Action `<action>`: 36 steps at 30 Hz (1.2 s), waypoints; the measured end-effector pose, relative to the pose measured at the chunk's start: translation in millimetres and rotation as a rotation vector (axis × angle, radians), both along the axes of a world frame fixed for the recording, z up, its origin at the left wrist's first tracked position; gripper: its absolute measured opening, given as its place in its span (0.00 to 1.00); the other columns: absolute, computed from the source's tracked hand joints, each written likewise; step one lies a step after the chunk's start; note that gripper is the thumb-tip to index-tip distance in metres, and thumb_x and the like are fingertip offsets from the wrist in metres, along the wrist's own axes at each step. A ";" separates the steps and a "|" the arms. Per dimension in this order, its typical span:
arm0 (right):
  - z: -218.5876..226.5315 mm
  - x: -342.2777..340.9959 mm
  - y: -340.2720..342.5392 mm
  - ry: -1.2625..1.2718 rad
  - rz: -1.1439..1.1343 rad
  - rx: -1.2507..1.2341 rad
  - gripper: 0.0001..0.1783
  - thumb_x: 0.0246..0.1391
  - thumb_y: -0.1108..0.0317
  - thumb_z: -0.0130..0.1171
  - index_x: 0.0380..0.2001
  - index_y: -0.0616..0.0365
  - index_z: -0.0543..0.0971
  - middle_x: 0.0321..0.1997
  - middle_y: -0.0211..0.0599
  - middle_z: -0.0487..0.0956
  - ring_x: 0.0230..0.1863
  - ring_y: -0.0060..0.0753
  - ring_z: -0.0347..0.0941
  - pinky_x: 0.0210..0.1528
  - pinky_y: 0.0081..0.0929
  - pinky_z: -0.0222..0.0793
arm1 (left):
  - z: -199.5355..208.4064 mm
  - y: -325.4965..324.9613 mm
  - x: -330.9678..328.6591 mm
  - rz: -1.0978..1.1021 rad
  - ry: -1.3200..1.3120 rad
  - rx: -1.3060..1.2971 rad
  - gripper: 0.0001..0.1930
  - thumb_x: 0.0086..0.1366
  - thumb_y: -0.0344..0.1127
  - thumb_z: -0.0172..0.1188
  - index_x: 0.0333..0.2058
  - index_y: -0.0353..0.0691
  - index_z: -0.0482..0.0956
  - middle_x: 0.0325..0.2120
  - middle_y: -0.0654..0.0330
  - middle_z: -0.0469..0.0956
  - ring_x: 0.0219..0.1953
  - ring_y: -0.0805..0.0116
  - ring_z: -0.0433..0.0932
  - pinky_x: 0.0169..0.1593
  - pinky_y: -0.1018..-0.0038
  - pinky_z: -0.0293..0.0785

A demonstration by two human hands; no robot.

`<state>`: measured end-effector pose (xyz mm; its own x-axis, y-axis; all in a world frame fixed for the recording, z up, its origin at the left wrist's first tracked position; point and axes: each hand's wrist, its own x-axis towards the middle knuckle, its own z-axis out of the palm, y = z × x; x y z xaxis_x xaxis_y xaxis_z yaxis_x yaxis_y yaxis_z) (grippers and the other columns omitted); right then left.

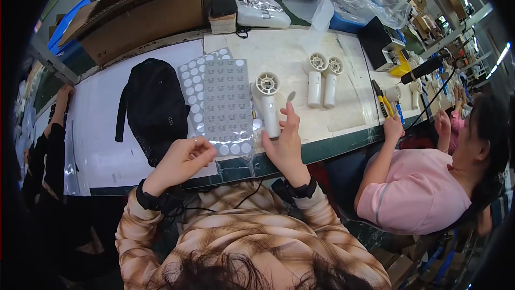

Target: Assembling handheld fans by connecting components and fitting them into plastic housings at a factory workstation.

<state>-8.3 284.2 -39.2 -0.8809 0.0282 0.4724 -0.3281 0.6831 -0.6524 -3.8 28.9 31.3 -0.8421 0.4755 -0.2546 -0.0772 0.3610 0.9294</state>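
My right hand [287, 148] has its fingers raised and its thumb apart, with a small round grey sticker [291, 96] at the fingertips. The thumb is beside the lower end of a white handheld fan [270, 110], whose round head has no front cover. My left hand [182, 162] is loosely closed, fingers curled toward the thumb, with nothing visible in it. It hovers by the near left corner of a grey sticker sheet [228, 99]. Under that lies another sheet with round white stickers [192, 89].
A black mesh bag [155, 107] lies at the left. Two more white fans [315, 83] lie right of centre. Yellow-handled pliers [382, 103] lie near a co-worker in pink [418, 188]. Cardboard box [145, 21], black device [222, 1] and plastic bags [370, 0] line the back.
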 end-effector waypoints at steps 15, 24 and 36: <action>59.5 -10.3 -9.6 0.503 0.129 0.010 0.50 0.38 0.81 0.65 0.60 0.61 0.44 0.42 0.44 0.74 0.36 0.37 0.74 0.33 0.28 0.71 | -4.5 84.0 -36.0 0.060 -0.357 0.646 0.20 0.65 0.44 0.51 0.49 0.36 0.65 0.38 0.59 0.73 0.40 0.75 0.73 0.39 0.79 0.73; 46.8 21.3 -41.6 0.546 0.315 0.080 0.54 0.33 0.83 0.67 0.58 0.56 0.41 0.46 0.46 0.71 0.33 0.41 0.71 0.37 0.32 0.70 | -4.8 71.3 -15.8 0.221 -0.429 0.933 0.19 0.68 0.38 0.43 0.55 0.39 0.56 0.42 0.53 0.73 0.43 0.66 0.75 0.45 0.70 0.74; 37.7 28.4 -60.5 0.612 0.344 -0.290 0.29 0.33 0.80 0.69 0.44 0.65 0.70 0.36 0.50 0.75 0.29 0.37 0.75 0.29 0.26 0.73 | -4.5 73.5 1.8 0.197 -0.148 0.904 0.19 0.69 0.36 0.42 0.56 0.39 0.54 0.39 0.54 0.73 0.39 0.70 0.75 0.45 0.74 0.73</action>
<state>20.2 223.8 -1.6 -0.4459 -0.0029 0.8951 -0.8527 0.3055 -0.4237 -2.0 102.5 26.8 -0.9170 0.3977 0.0309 -0.2003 -0.5261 0.8265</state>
